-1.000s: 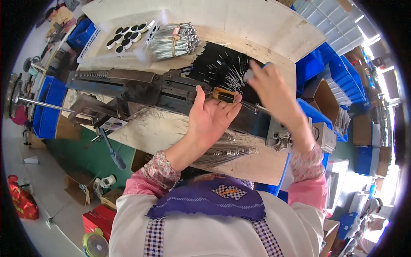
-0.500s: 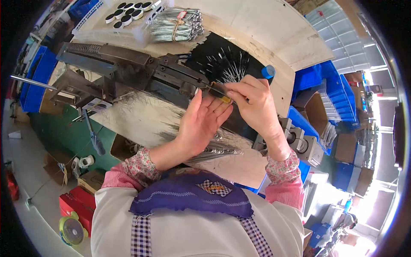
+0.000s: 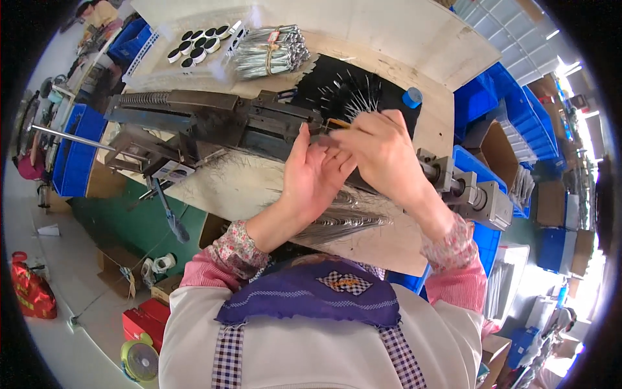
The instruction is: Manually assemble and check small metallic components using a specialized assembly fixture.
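The machine [image 3: 201,104] is dark grey, the bib [image 3: 291,299] purple, cuffs [image 3: 238,249] floral.

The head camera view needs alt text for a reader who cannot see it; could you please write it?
A person's open left hand and curled right hand are close together over a dark metal machine on a pale bench. Behind are a clear crate, a silvery tied bundle and a black mat.

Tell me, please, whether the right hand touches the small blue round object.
Apart. The head view shows a strip of the black mat between the right hand and the blue object.
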### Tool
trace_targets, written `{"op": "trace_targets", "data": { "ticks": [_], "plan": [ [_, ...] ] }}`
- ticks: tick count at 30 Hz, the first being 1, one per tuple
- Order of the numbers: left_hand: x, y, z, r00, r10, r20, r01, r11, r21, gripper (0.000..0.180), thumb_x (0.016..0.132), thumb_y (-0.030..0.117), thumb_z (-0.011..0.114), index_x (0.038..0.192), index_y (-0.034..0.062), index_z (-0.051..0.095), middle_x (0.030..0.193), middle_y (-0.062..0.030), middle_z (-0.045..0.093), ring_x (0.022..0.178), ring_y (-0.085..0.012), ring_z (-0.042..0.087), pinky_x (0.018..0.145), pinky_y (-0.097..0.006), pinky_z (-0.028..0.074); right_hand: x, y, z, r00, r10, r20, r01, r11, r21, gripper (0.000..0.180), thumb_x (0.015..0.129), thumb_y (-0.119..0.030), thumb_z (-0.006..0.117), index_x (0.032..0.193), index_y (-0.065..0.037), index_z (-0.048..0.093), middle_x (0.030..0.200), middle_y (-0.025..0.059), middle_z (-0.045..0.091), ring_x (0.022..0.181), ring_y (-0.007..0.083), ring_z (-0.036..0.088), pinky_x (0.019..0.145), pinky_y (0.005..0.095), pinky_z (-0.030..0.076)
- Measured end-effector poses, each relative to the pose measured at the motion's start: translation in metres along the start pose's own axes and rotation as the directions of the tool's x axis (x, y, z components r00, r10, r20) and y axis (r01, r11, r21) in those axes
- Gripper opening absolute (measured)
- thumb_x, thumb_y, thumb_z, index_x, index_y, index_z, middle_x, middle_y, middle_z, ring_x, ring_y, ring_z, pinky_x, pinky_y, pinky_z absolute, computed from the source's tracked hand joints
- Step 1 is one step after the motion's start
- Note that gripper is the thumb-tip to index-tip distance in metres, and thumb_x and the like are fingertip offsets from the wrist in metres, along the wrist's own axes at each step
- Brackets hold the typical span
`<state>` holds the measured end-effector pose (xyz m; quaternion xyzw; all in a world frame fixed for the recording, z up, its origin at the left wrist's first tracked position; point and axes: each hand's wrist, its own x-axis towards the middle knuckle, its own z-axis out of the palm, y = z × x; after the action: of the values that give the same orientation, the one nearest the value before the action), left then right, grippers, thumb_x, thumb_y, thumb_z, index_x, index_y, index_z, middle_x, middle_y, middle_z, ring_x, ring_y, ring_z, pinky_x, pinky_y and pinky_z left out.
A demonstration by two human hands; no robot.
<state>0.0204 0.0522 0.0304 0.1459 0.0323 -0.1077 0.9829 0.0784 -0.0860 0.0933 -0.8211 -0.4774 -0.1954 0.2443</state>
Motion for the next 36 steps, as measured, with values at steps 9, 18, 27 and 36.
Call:
{"op": "trace_targets", "data": {
  "ticks": [9, 18, 27, 36],
  "plan": [
    [-0.011, 0.005, 0.01, 0.998, 0.008, -0.059, -0.003, 0.996, 0.085, 0.07, 0.098, 0.057, 0.031, 0.131, -0.0035, 0.044, 0.135, -0.0136, 0.048, 0.131, -0.0244, 0.04, 0.113, -0.038, 0.025, 0.001, 0.027, 0.002, 0.944, 0.292, 0.153, -0.313, 0.94, 0.138, 0.011, 0.08, -0.015, 0.066, 0.09, -0.012, 0.071, 0.079, 0.0026, 0.062, 0.074, 0.0228, 0.06, 0.075, 0.0351, 0.04],
    [-0.007, 0.003, 0.0, 0.995, 0.078, -0.064, -0.073, 0.994, 0.078, 0.069, 0.098, 0.055, 0.029, 0.123, -0.0084, 0.043, 0.13, -0.0175, 0.048, 0.129, -0.0288, 0.041, 0.116, -0.044, 0.023, 0.003, -0.015, -0.026, 0.968, 0.25, 0.012, -0.247, 0.946, 0.21, 0.017, 0.08, -0.004, 0.063, 0.097, -0.004, 0.063, 0.087, 0.0123, 0.064, 0.075, 0.0295, 0.064, 0.066, 0.0356, 0.05],
    [-0.011, 0.003, 0.004, 0.998, 0.06, -0.036, -0.06, 0.998, -0.004, 0.066, 0.099, 0.053, 0.028, 0.123, -0.007, 0.044, 0.132, -0.0177, 0.047, 0.13, -0.0293, 0.04, 0.116, -0.044, 0.022, 0.007, -0.011, -0.023, 0.875, 0.476, 0.086, -0.483, 0.849, 0.216, 0.013, 0.09, -0.013, 0.056, 0.102, -0.008, 0.06, 0.078, 0.0157, 0.063, 0.068, 0.0311, 0.064, 0.058, 0.0408, 0.048],
    [-0.011, 0.006, 0.001, 0.999, 0.032, 0.017, -0.032, 0.999, 0.02, 0.054, 0.099, 0.053, 0.03, 0.104, 0.0036, 0.052, 0.12, -0.0084, 0.054, 0.123, -0.022, 0.045, 0.114, -0.038, 0.024, 0.004, -0.027, -0.01, 0.936, 0.259, 0.24, -0.18, 0.935, -0.307, 0.015, 0.071, -0.003, 0.059, 0.084, 0.0, 0.052, 0.063, 0.0152, 0.062, 0.056, 0.0298, 0.065, 0.048, 0.037, 0.05]
  ]
}}
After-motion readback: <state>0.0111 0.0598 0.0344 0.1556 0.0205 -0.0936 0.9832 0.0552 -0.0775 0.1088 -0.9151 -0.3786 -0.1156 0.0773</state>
